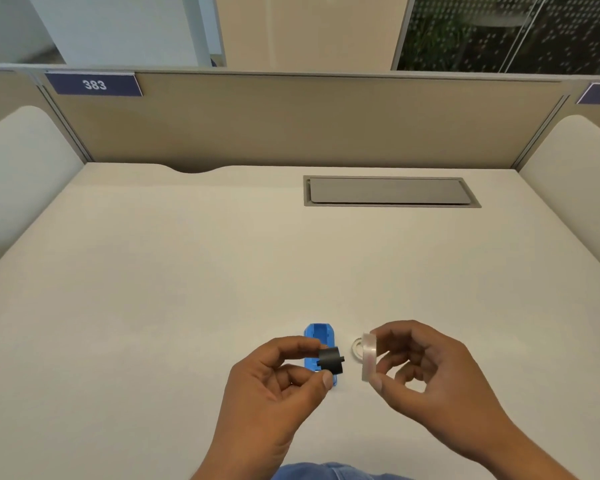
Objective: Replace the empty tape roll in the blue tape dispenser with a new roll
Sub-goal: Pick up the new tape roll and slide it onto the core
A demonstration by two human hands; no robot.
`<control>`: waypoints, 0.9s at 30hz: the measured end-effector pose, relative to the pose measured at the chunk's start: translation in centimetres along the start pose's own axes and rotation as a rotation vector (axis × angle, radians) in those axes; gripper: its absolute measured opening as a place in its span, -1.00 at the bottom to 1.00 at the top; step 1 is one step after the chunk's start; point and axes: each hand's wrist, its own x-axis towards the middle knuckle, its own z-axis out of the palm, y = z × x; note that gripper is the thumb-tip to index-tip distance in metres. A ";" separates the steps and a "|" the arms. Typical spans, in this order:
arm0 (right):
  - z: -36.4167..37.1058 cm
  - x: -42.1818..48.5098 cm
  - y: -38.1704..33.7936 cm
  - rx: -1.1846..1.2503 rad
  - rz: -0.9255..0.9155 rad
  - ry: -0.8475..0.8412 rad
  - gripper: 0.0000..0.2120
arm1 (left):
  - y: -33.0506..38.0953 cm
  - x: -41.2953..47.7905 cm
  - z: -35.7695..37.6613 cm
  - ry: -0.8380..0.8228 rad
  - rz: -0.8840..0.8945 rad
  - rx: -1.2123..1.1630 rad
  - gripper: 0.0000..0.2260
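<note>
Over the smooth, pale desk (187,271), the left hand (274,386) pinches a matte black cylindrical spool hub (330,361) between thumb and fingers. The right hand (426,372) grips a glossy, translucent tape roll (368,356) on edge. Below them the blue plastic tape dispenser (317,341) lies open, beside a thin empty ring (357,348) lying flat.

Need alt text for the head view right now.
The left hand holds a black spool hub and the right hand a clear tape roll, facing each other above a white desk. The blue tape dispenser lies behind them.
</note>
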 end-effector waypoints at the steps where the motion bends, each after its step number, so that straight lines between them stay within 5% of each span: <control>1: 0.1 -0.3 -0.5 0.007 -0.010 -0.009 -0.62 | 0.0 0.0 0.0 -0.001 0.007 0.000 -0.74; 22: 0.8 -0.8 -3.3 -0.047 -0.028 -0.103 -0.62 | 0.4 -0.5 0.4 -0.057 0.033 0.065 -0.78; 27: 0.4 -0.8 -3.2 0.031 0.024 -0.001 -0.58 | 0.3 -0.3 0.5 -0.033 0.028 0.032 -0.77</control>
